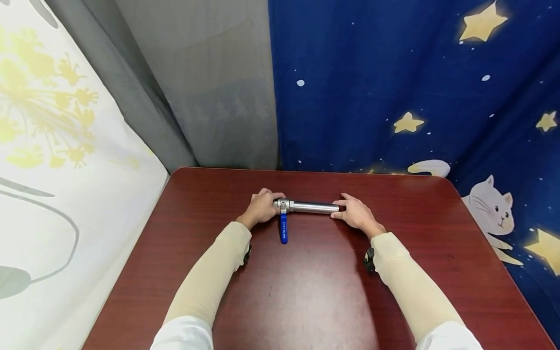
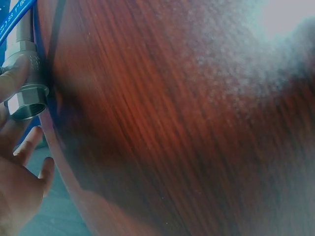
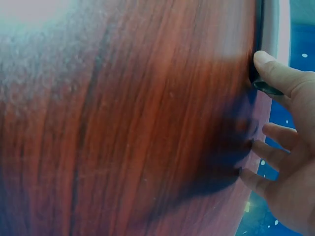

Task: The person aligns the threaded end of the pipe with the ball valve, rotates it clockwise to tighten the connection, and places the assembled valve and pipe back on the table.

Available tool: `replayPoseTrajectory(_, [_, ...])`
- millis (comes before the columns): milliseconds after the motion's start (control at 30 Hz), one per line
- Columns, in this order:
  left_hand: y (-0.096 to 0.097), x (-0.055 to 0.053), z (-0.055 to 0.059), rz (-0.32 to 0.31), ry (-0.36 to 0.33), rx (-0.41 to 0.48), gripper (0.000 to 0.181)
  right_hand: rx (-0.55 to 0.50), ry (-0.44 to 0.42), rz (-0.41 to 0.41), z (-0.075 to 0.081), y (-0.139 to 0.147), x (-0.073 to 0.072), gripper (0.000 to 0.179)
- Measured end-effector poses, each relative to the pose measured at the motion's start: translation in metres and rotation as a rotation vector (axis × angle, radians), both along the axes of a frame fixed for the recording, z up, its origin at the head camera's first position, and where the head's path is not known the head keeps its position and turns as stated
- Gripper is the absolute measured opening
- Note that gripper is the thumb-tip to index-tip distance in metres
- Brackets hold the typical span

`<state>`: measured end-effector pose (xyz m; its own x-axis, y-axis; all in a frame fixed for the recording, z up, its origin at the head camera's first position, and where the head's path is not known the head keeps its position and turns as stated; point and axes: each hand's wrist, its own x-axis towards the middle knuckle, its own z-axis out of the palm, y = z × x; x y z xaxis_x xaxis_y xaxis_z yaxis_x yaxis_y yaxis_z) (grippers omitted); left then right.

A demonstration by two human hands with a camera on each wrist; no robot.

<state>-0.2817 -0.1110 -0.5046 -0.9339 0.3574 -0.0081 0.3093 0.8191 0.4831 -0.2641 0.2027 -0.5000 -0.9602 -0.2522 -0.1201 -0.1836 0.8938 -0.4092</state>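
A steel ball valve (image 1: 283,204) with a blue lever handle (image 1: 284,229) is joined to a straight shiny metal pipe (image 1: 314,207) near the table's far side. My left hand (image 1: 261,206) grips the valve end, thumb and fingers on either side of its body; the valve's open hex end (image 2: 28,102) shows in the left wrist view. At the other end, my right hand (image 1: 356,212) pinches the pipe's tip between thumb and fingers. In the right wrist view that thumb (image 3: 275,71) lies along the pipe's end, beside its dark opening (image 3: 267,88). The lever points toward me.
The reddish-brown wooden table (image 1: 297,291) has rounded far corners. Behind it hang a grey curtain (image 1: 218,87) and a blue curtain with stars (image 1: 350,97); a white patterned cloth (image 1: 65,204) hangs at the left. Each wrist carries a small black device (image 1: 369,260).
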Motion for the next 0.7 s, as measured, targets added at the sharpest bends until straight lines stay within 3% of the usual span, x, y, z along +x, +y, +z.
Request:
replayPoseTrajectory(400, [-0.012, 0.001, -0.009, 0.049, -0.034, 0.027, 0.044, -0.016, 0.017, 0.033, -0.008, -0.004, -0.001, 0.052])
replayPoseTrajectory(700, [-0.032, 0.004, -0.008, -0.01, -0.057, -0.019, 0.079, -0.116, -0.073, 0.02, 0.001, 0.011, 0.0, 0.062])
